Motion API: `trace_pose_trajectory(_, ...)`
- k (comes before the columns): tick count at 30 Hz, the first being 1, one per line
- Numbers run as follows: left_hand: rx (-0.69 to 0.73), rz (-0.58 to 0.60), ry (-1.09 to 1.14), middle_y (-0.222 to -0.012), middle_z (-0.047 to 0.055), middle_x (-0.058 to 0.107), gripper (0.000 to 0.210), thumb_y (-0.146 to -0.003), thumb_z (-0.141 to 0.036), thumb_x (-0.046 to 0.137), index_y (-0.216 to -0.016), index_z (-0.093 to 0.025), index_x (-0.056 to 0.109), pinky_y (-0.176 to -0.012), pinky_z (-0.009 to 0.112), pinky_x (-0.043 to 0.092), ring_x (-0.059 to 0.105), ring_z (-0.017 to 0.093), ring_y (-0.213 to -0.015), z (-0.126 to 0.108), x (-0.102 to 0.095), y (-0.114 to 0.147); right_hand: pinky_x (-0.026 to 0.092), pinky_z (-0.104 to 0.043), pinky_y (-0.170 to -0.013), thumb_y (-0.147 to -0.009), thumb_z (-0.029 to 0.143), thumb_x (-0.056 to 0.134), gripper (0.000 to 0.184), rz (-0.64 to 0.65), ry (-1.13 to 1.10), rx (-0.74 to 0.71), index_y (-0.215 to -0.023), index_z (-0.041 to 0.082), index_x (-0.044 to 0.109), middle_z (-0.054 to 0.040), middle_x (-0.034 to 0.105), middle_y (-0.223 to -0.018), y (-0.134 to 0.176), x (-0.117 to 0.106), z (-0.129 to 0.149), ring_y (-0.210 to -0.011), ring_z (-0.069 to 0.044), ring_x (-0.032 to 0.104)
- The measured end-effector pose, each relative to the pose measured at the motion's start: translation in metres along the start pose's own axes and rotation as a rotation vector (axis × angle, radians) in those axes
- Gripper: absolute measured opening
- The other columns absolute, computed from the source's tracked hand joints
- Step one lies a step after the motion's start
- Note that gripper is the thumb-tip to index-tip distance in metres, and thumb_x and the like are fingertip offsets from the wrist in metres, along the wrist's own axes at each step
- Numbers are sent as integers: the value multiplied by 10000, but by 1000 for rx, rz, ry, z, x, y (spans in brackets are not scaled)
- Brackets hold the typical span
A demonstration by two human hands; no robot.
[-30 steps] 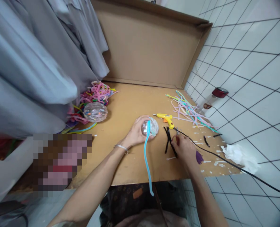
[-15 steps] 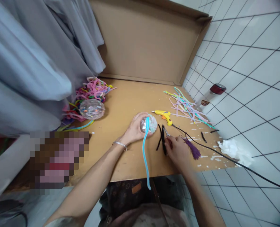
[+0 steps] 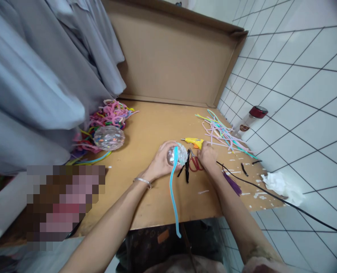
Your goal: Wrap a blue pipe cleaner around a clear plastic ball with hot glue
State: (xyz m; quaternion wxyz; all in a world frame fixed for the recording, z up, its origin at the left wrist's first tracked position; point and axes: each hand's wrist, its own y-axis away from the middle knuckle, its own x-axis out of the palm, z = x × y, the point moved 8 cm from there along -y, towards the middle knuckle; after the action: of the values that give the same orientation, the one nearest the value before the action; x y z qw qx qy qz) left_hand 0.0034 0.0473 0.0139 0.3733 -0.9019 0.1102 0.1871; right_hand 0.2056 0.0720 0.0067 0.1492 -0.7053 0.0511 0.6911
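Note:
My left hand is wrapped round a clear, faceted ball whose right side is covered in pale fuzzy strands. From its front a light blue pipe cleaner hangs down past the table's front edge. My right hand is closed round the handle of a yellow glue gun, its nozzle pointing left toward the ball. Red-handled scissors lie just below that hand, beside black pipe cleaner pieces.
Behind the left hand, a second clear ball sits by a heap of coloured pipe cleaners. Loose pipe cleaners, a red-lidded bottle, a purple tassel, crumpled tissue and a black cord lie right. Cardboard stands behind.
My right hand has left the scissors and black pieces and moved up onto the glue gun's handle. The scissors now lie on the table. My left hand still holds the ball.

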Motion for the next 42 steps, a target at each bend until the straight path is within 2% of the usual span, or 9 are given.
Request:
trace_pose_trajectory(6,-35,2,3,-1278,122,555,675,-607,-274,823,-1204,-230,511,-1060,532,427,525,316,-1240,2,0,0,433,-316,-733,-952,200,392,285,-23,-6,43,-1182,90,519,-195,643,-1103,-8,11,-29,-1010,-252,623)
trace_pose_trajectory(12,-40,17,-6,-1276,122,555,683,-597,-254,828,-1203,-235,513,-1068,530,424,519,323,-1246,1,1,0,410,-334,-750,-946,254,441,290,-90,39,94,-1159,86,544,-200,627,-1130,-5,5,-60,-1040,-282,583)
trace_pose_trajectory(15,-44,3,3,-1270,117,559,673,-600,-270,828,-1196,-235,518,-1057,523,437,534,314,-1229,1,-2,-1,408,-347,-780,-946,299,436,281,-202,17,-1,-1103,105,565,-190,621,-1100,17,-6,-39,-1006,-277,560)
trace_pose_trajectory(19,-87,-56,13,-1285,117,545,669,-602,-294,828,-1192,-230,517,-1070,521,429,526,316,-1241,8,-10,-1,429,-341,-776,-912,493,492,371,-96,-103,-231,-1022,151,583,-132,627,-1004,64,1,16,-910,-249,575)
trace_pose_trajectory(23,-123,-148,42,-1317,111,514,687,-599,-315,824,-1201,-239,501,-1075,523,430,523,325,-1239,16,-22,0,452,-409,-788,-833,595,574,596,-60,-47,-224,-1166,102,562,-184,606,-1087,85,6,40,-965,-312,574)
trace_pose_trajectory(27,-107,-135,25,-1304,112,518,685,-602,-327,818,-1202,-256,496,-1064,549,437,517,339,-1237,15,-22,-1,460,-391,-787,-909,416,511,373,-29,-6,-213,-1122,129,617,-187,602,-1123,69,10,36,-989,-293,579)
trace_pose_trajectory(30,-89,-84,-12,-1302,115,523,678,-600,-313,813,-1199,-238,505,-1066,550,439,520,354,-1234,11,-15,-1,453,-358,-788,-935,308,461,321,-12,7,-181,-1142,141,641,-176,610,-1142,51,11,21,-1011,-270,575)
trace_pose_trajectory(38,-68,-50,-58,-1279,112,552,667,-594,-296,820,-1185,-250,514,-1048,556,447,541,318,-1223,6,-7,-1,442,-333,-766,-926,337,463,345,-13,17,-18,-1120,124,653,-186,585,-1197,34,16,-7,-1056,-291,576)
trace_pose_trajectory(42,-95,-39,-57,-1285,108,544,659,-604,-273,817,-1187,-242,511,-1051,547,446,540,318,-1221,6,-6,0,435,-315,-809,-955,402,424,369,-2,-46,-76,-1069,144,662,-167,594,-1201,30,14,-9,-1041,-255,580)
